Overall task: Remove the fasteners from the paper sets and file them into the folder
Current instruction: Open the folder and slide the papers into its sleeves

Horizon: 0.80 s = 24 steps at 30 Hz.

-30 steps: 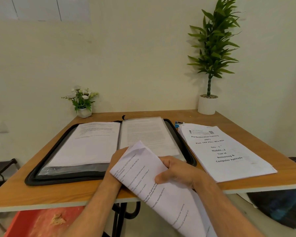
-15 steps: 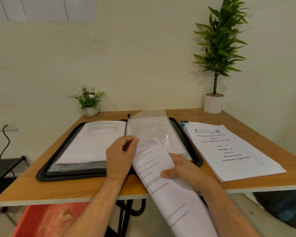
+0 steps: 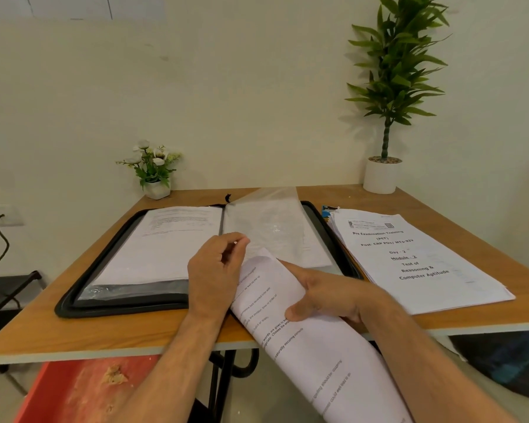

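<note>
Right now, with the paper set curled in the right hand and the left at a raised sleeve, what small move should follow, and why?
Probably slide the paper set into the clear sleeve. The left hand pinches the sleeve's lifted edge over the open folder, and the right hand grips the set with its top end at that opening.

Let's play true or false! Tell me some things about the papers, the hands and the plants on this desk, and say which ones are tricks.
1. The black folder lies open on the table. True.
2. The right hand grips a curled paper set. True.
3. The left hand rests flat on the stack of papers at the right. False: it is at the folder's clear sleeve, fingers pinched at the sleeve's edge.
4. The tall plant stands in a red pot. False: its pot is white.
5. A small flower pot stands behind the folder. True.
</note>
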### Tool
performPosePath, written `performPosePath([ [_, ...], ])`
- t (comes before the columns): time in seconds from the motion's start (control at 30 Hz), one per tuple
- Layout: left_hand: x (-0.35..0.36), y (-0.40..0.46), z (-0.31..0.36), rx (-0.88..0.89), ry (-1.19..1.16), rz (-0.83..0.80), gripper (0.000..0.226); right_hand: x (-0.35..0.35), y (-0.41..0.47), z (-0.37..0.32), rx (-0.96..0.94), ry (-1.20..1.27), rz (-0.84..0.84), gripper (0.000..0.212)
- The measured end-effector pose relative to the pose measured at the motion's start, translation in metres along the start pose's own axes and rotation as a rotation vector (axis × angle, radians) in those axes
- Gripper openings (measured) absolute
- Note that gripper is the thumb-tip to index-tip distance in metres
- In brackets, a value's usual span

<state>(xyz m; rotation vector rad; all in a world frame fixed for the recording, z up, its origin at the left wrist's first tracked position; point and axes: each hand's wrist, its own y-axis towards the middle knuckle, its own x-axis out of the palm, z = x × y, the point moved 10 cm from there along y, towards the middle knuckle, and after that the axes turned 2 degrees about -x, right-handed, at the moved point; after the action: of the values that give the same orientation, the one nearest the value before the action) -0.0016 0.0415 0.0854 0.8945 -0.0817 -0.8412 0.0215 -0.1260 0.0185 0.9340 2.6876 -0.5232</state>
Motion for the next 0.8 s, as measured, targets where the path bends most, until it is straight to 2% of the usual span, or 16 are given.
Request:
performPosePath([
  [0.13, 0.003, 0.001, -0.005, -0.025, -0.019, -0.014, 0.02, 0.002, 0.002, -0.011, 0.009, -0.095, -0.039, 0.104],
  [0.23, 0.009, -0.002, 0.0, 0.035, 0.002, -0.076, 0.018, -0.003, 0.008, -0.011, 0.021, -0.186, 0.006, 0.115],
  [0.33, 0.008, -0.003, 0.005, 0.081, 0.051, -0.06, 0.017, -0.009, 0.012, -0.005, 0.06, -0.155, 0.043, 0.114],
  [0.43, 0.004, -0.005, 0.006, 0.08, 0.063, -0.018, 0.02, -0.017, 0.007, -0.003, 0.052, -0.025, 0.112, 0.108],
  [0.53, 0.009, -0.006, 0.005, 0.089, 0.082, -0.06, 0.017, -0.037, 0.007, -0.001, 0.006, 0.13, 0.313, 0.096],
  [0.63, 0.023, -0.008, 0.002, 0.082, 0.087, -0.183, 0.014, -0.05, 0.011, 0.004, -0.013, 0.27, 0.515, 0.063],
  [0.7, 0.035, -0.01, -0.001, 0.061, 0.069, -0.281, 0.013, -0.059, 0.01, 0.006, 0.025, 0.251, 0.641, 0.047],
  [0.8, 0.039, -0.009, -0.001, 0.04, 0.015, -0.321, 0.01, -0.059, 0.006, 0.004, 0.035, 0.22, 0.722, 0.05],
])
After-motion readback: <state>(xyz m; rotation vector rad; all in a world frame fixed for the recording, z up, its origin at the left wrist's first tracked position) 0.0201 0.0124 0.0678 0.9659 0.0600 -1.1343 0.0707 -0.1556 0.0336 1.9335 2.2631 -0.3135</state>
